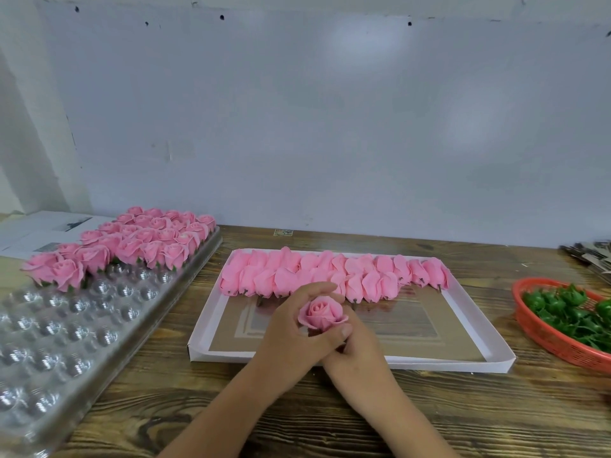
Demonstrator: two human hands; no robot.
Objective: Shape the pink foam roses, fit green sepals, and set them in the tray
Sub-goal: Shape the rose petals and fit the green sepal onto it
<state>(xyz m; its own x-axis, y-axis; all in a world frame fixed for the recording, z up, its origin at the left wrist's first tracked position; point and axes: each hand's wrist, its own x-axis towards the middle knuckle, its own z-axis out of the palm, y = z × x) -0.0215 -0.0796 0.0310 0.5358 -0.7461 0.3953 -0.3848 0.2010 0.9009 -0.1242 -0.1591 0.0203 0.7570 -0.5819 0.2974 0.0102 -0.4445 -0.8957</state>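
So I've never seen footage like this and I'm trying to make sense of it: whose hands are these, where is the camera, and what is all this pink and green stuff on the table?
There is no machine here: a person works with bare hands, filmed by a wide-angle camera on their head, looking forward and down. Both hands meet at the middle. The left hand and the right hand together hold one pink foam rose, bloom up. Behind it lies a shallow white cardboard tray with rows of unshaped pink buds lying on their sides. At left, a clear plastic blister tray holds finished roses at its far end. At right, a red plastic basket holds green sepals. Everything rests on a wooden table.
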